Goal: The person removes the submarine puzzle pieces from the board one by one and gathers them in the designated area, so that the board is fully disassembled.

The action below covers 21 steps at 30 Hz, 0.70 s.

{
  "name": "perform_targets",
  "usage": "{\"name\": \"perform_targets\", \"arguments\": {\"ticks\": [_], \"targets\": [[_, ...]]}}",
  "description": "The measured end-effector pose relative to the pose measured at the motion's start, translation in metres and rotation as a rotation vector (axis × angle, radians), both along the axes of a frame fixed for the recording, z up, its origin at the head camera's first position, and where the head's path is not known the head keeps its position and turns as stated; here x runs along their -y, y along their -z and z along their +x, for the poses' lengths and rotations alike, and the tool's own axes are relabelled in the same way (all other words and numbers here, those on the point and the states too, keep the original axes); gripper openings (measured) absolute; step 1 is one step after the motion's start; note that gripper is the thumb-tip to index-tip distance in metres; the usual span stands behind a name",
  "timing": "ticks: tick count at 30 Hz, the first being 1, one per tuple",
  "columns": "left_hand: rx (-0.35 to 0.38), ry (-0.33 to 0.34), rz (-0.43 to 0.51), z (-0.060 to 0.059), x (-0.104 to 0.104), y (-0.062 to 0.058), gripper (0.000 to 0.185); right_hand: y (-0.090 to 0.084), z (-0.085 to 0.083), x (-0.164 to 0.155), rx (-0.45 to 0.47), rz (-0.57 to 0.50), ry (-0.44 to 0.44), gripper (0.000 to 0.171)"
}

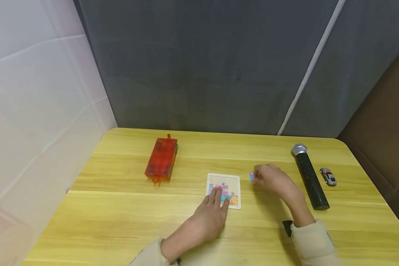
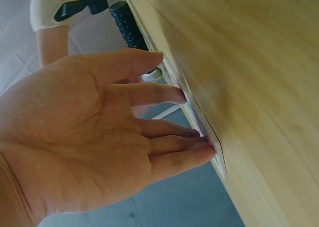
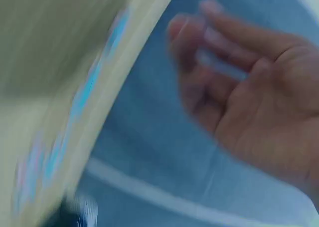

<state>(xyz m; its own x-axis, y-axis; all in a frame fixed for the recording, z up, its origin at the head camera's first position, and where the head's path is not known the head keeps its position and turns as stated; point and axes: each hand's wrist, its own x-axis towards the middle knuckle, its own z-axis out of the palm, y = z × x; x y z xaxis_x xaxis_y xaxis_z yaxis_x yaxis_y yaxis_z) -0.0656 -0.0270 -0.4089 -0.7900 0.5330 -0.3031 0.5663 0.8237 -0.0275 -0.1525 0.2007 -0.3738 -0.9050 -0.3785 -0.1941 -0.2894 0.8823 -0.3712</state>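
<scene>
The left hand (image 1: 210, 210) lies nearest, its straight fingers pressing flat on the near part of the small puzzle board (image 1: 224, 190), which sits mid-tabletop (image 1: 119, 207) with coloured pieces already seated along its near side. Just right of the board and slightly farther, the right hand (image 1: 272, 180) pinches a small blue-pink puzzle piece (image 1: 251, 176) at its fingertips, so the step in hand looks like carrying a piece to the board. Seating it likely calls for turning it to match a free gap while the board is steadied.
</scene>
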Motion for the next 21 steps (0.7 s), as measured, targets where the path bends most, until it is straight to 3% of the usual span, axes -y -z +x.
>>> {"name": "perform_targets", "arguments": {"ticks": [2,4,9,13,14,15,21], "targets": [[-0.001,0.0,0.002,-0.002,0.0,0.006,0.055,0.005,0.0,0.024,-0.004,-0.084,-0.124,0.01],[0.001,0.008,0.017,-0.004,0.001,0.014,0.057,0.011,-0.001,0.044,0.029,-0.128,-0.194,0.018],[0.015,0.027,0.037,-0.008,0.005,0.026,0.063,0.024,0.002,0.07,0.091,-0.108,-0.148,0.02],[0.033,0.023,-0.008,-0.008,0.004,0.017,0.065,0.03,0.002,0.073,0.085,-0.125,-0.116,0.012],[0.038,0.019,-0.017,-0.008,0.004,0.013,0.065,0.031,0.002,0.072,0.081,-0.129,-0.121,0.011],[0.038,0.019,-0.014,-0.009,0.004,0.018,0.066,0.031,0.002,0.072,0.077,-0.132,-0.126,0.011],[0.041,0.015,-0.043,-0.007,0.003,0.002,0.066,0.034,-0.001,0.071,0.043,-0.225,-0.166,0.014]]}}
